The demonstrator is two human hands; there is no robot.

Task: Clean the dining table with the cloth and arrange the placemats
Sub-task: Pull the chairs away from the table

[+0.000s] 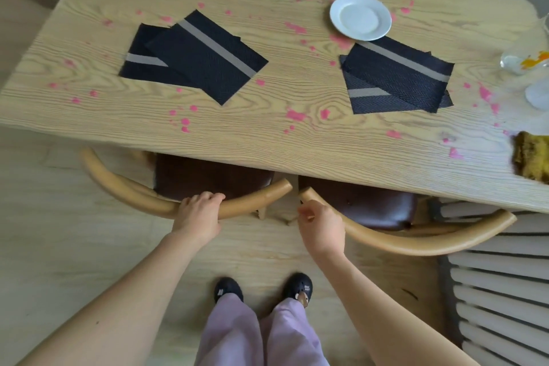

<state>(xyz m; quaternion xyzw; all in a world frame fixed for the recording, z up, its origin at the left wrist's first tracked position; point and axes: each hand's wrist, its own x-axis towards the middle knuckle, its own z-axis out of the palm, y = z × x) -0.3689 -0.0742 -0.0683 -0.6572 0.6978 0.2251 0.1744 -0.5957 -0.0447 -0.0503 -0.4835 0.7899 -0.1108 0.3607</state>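
Observation:
The light wooden dining table point(267, 140) is spattered with pink stains point(295, 115). Two dark placemats with grey stripes lie overlapping and askew at the left point(205, 65), and two more lie overlapping at the right point(398, 80). A yellow cloth point(531, 157) sits crumpled at the table's right edge. My left hand point(199, 211) grips the curved wooden back of the left chair point(142, 190). My right hand point(322, 226) hovers by the back of the right chair point(416, 242), fingers loosely curled, holding nothing.
A white plate point(360, 17) stands beyond the right placemats. Glassware with something orange point(525, 62) is at the far right edge. Both chairs are tucked under the table's near side. A white radiator point(502, 291) is at the lower right. My feet stand on the wooden floor.

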